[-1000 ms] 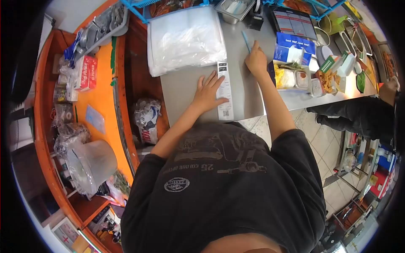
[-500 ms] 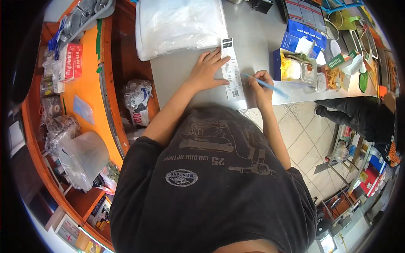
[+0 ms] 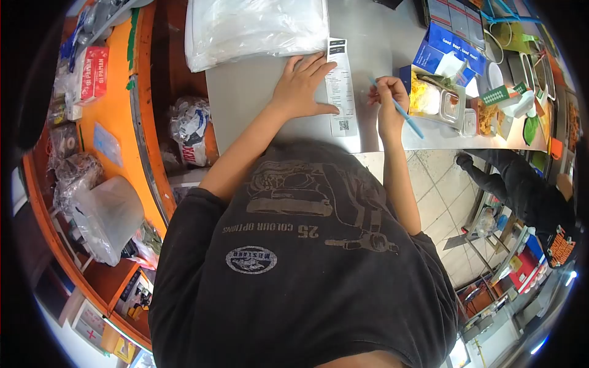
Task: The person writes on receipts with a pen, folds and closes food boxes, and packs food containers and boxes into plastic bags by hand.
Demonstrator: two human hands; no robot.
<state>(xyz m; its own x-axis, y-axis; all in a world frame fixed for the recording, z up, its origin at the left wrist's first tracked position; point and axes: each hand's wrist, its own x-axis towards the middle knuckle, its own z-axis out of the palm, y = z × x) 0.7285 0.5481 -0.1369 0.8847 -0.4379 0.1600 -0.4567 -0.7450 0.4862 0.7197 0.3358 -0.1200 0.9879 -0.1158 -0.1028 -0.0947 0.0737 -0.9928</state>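
Note:
A long printed receipt [image 3: 341, 89] lies on the steel counter [image 3: 242, 89]. My left hand [image 3: 302, 89] rests flat beside it, fingers spread, with the fingertips and thumb at its left edge. To the right of the receipt, my right hand [image 3: 391, 101] is raised with its fingers closed round a light blue pen [image 3: 407, 118]. One end of the pen points up and left, toward the receipt. Further right stands an open blue meal box [image 3: 432, 98] with yellow food, rice and a small lidded tub.
A stack of clear plastic bags [image 3: 257, 30] lies behind my left hand. Fried food in a tray [image 3: 489, 119] and a tablet [image 3: 454, 18] are at the right. A person in black [image 3: 534, 196] stands at the far right. An orange shelf [image 3: 116, 147] runs along the left.
My right hand first came back from the far part of the counter with the pen, then lifted slightly right, away from the receipt. My left hand stays at the receipt. The camera view has shifted.

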